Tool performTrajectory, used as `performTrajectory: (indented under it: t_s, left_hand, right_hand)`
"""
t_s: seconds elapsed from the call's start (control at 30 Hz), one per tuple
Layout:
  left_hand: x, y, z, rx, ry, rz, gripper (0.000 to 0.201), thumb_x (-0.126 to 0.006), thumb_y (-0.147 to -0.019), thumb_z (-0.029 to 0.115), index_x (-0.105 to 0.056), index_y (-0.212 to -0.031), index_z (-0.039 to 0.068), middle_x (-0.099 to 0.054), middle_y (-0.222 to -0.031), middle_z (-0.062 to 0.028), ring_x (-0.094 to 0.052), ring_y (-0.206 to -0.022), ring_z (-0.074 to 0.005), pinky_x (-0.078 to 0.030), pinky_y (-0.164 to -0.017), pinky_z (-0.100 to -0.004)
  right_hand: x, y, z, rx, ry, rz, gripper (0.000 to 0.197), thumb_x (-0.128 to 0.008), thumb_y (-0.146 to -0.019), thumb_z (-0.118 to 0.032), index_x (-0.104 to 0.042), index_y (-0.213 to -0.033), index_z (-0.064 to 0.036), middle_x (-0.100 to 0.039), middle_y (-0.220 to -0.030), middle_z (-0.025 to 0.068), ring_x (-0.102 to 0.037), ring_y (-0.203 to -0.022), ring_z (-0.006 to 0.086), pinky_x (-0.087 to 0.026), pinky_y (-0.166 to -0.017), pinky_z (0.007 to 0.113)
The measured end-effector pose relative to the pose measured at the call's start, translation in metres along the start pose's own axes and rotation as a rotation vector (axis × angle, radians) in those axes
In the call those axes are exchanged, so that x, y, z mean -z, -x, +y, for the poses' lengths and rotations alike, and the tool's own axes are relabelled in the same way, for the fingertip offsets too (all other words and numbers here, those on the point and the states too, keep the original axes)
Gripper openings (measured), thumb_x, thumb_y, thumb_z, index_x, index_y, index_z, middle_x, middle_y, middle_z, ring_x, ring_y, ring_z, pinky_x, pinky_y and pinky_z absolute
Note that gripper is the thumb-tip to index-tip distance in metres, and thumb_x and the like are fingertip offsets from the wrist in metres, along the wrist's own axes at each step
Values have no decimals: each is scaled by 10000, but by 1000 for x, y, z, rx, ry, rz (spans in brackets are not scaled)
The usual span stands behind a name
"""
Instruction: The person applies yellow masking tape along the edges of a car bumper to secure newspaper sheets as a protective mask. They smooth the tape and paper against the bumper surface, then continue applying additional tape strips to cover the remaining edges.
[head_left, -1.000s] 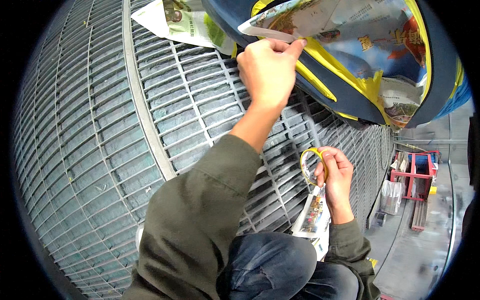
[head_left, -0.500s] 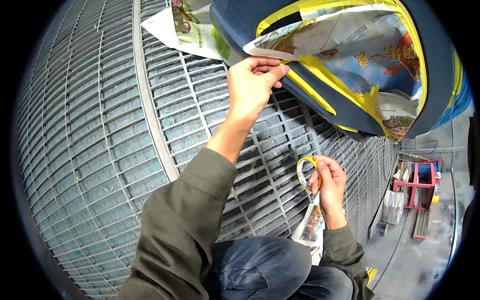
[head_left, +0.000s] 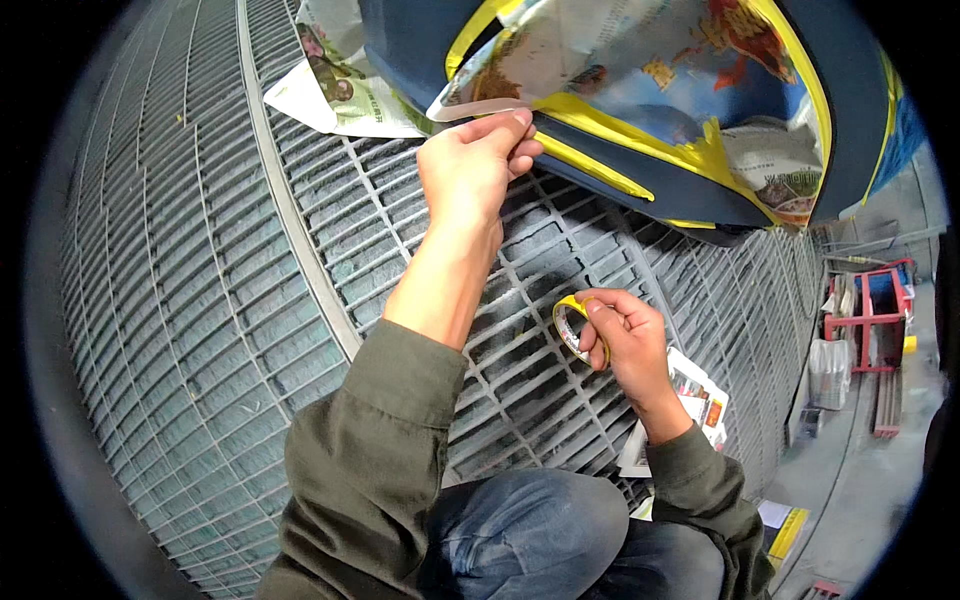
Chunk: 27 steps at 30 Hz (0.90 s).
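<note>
A large dark blue curved panel point(head_left: 380, 60) lies at the top right on a metal grating, its openings edged with yellow tape point(head_left: 690, 150). A printed newspaper sheet point(head_left: 650, 50) covers the opening. My left hand point(head_left: 465, 170) is closed at the sheet's pale lower edge, thumb pressed against the curled fingers. Whether paper or a bit of tape is between them is hidden. Lower right, apart from the panel, my right hand point(head_left: 632, 345) grips a roll of yellow tape point(head_left: 561, 322) upright by its rim, thumb outside and fingertips through the ring.
Metal grating point(head_left: 190, 280) spreads under everything. Printed paper point(head_left: 690, 395) lies behind my right wrist, and another newspaper piece point(head_left: 355, 105) pokes out left of the panel. A red metal frame rack point(head_left: 865, 322) stands at far right, beside a clear plastic-wrapped bundle point(head_left: 830, 372).
The whole view has shifted a little. My left thumb has moved up from beside the yellow strip onto the newspaper's edge. The tape roll stays in my right hand, and more paper shows behind that wrist.
</note>
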<state>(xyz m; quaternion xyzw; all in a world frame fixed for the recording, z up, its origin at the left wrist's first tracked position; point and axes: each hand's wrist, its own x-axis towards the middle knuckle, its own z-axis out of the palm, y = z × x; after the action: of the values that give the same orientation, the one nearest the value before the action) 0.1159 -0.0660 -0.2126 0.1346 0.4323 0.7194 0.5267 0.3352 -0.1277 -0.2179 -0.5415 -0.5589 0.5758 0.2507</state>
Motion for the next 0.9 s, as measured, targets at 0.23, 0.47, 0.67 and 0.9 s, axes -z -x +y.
performTrajectory:
  t_s: [0.23,0.47,0.67,0.9]
  left_hand:
    - [-1,1,-4,31,195,48,220,-714,-859,57,-614,-1033,-34,-674,-925,-77,-674,-785,-127,-567,-634,-167]
    - [-4,-1,-1,-10,227,20,222,-673,-884,33,-576,-1067,-47,-669,-969,-121,-690,-873,-187,-601,-702,-192]
    - [-7,-4,-3,-18,249,65,225,-679,-883,49,-576,-1066,-34,-668,-958,-119,-685,-862,-180,-599,-695,-187]
    - [-6,-6,-8,-24,341,99,171,-659,-896,49,-592,-1027,-38,-665,-955,-118,-685,-843,-175,-604,-707,-193]
  right_hand:
    - [3,4,7,3,-141,-1,221,-548,-976,-167,-641,-1085,1,-616,-681,25,-505,-496,38,-379,-451,176]
    - [-2,8,6,20,-218,-49,212,-537,-967,-150,-654,-1057,3,-620,-681,24,-504,-503,38,-393,-462,183]
    - [-2,7,11,39,-240,-62,205,-531,-957,-125,-656,-1050,8,-622,-683,25,-503,-498,40,-394,-465,186]
    - [-4,8,8,37,-222,-65,200,-529,-955,-115,-658,-1042,11,-623,-685,27,-506,-498,43,-392,-463,185]
